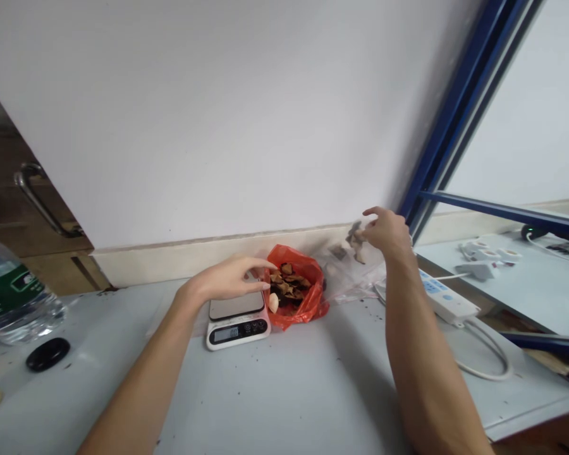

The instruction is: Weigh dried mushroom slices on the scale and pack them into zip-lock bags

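Note:
A red plastic bag (318, 278) stands with its mouth spread, holding several dried brown pieces (291, 287) and one pale piece (274, 303). My left hand (234, 276) is at the bag's left rim, its thumb and forefinger curved around the edge. Under that hand lies a white digital kitchen scale (239, 330), its display reading about zero. To the right, my right hand (387, 229) pinches greyish-brown dried pieces (356, 241) over a clear plastic bag (346, 281). Whether those fingers also grip the clear plastic, I cannot tell.
A large water bottle (16, 294) and a black oval object (48, 354) are on the left. A white power strip (448, 300) with a looped cable lies right of my right forearm. Blue metal framing (450, 120) rises at the right, and the wall (241, 126) closes off the back.

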Demonstrator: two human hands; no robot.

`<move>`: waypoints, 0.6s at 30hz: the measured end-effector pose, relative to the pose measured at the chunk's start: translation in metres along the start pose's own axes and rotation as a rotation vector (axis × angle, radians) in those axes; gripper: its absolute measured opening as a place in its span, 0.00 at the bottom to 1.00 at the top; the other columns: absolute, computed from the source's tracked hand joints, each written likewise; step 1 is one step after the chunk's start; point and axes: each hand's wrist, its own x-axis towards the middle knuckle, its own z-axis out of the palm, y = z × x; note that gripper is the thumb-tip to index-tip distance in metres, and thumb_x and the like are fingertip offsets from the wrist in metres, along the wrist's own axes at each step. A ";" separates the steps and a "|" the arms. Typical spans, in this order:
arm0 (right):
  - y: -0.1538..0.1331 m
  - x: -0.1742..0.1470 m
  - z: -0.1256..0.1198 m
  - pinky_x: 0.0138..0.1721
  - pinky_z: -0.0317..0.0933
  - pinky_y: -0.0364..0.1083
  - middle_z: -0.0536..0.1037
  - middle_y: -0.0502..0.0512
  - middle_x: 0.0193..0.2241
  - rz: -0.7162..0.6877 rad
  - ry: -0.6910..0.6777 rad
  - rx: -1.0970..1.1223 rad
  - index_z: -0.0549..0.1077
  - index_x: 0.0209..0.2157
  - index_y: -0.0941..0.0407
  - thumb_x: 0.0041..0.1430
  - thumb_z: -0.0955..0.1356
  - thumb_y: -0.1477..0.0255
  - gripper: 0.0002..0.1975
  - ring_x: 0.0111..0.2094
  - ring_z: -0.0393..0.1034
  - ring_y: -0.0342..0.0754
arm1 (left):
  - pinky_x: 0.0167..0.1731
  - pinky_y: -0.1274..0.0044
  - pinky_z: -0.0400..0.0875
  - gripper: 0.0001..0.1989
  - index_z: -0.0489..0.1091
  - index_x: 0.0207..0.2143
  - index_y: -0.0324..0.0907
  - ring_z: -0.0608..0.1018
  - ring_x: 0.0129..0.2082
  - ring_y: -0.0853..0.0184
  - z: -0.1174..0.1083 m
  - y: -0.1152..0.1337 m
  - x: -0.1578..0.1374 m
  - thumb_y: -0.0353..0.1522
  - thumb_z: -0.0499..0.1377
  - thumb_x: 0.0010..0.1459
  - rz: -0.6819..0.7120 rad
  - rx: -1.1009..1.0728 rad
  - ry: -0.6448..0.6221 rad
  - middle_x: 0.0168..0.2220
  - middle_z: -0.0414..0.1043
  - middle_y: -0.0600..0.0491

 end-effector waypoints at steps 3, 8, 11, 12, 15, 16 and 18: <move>-0.014 -0.007 -0.009 0.48 0.67 0.56 0.83 0.61 0.40 -0.074 0.053 0.077 0.78 0.50 0.53 0.47 0.67 0.77 0.26 0.48 0.75 0.64 | 0.46 0.74 0.70 0.23 0.73 0.56 0.46 0.78 0.47 0.59 -0.003 -0.002 -0.003 0.40 0.58 0.60 -0.015 0.005 0.005 0.49 0.80 0.51; -0.032 -0.016 -0.015 0.46 0.67 0.53 0.84 0.60 0.35 -0.194 -0.008 0.268 0.78 0.46 0.57 0.48 0.67 0.74 0.21 0.42 0.78 0.58 | 0.47 0.72 0.70 0.23 0.73 0.56 0.45 0.78 0.48 0.58 -0.004 -0.004 -0.003 0.39 0.59 0.59 -0.022 -0.023 0.025 0.49 0.79 0.49; -0.037 -0.018 -0.012 0.43 0.67 0.52 0.83 0.58 0.33 -0.281 -0.117 0.429 0.78 0.45 0.57 0.48 0.68 0.71 0.20 0.38 0.78 0.56 | 0.47 0.72 0.71 0.22 0.74 0.54 0.43 0.79 0.46 0.58 -0.003 -0.004 -0.002 0.39 0.59 0.59 0.002 -0.055 0.051 0.49 0.80 0.48; -0.039 -0.019 -0.009 0.41 0.68 0.52 0.83 0.57 0.32 -0.309 -0.152 0.487 0.77 0.44 0.56 0.48 0.69 0.70 0.19 0.37 0.77 0.55 | 0.47 0.72 0.71 0.21 0.74 0.54 0.43 0.80 0.46 0.58 -0.003 -0.004 -0.003 0.39 0.59 0.59 0.008 -0.062 0.066 0.48 0.80 0.48; -0.045 -0.021 -0.001 0.36 0.67 0.50 0.82 0.55 0.29 -0.387 -0.272 0.646 0.77 0.42 0.57 0.45 0.71 0.67 0.20 0.32 0.76 0.52 | 0.47 0.72 0.72 0.21 0.74 0.53 0.42 0.80 0.46 0.59 -0.002 -0.004 -0.004 0.41 0.55 0.63 -0.002 -0.091 0.130 0.49 0.80 0.47; -0.048 -0.023 0.002 0.35 0.67 0.49 0.81 0.54 0.27 -0.416 -0.320 0.690 0.77 0.41 0.57 0.44 0.72 0.67 0.20 0.31 0.75 0.51 | 0.48 0.71 0.72 0.21 0.74 0.53 0.41 0.80 0.47 0.59 -0.002 -0.004 -0.004 0.41 0.54 0.64 -0.010 -0.109 0.159 0.49 0.80 0.47; -0.055 -0.026 0.008 0.34 0.66 0.48 0.79 0.52 0.25 -0.470 -0.418 0.758 0.77 0.41 0.56 0.43 0.73 0.65 0.20 0.29 0.74 0.49 | 0.49 0.71 0.72 0.22 0.74 0.52 0.41 0.79 0.49 0.59 -0.003 -0.004 -0.004 0.43 0.51 0.65 -0.027 -0.156 0.229 0.51 0.79 0.47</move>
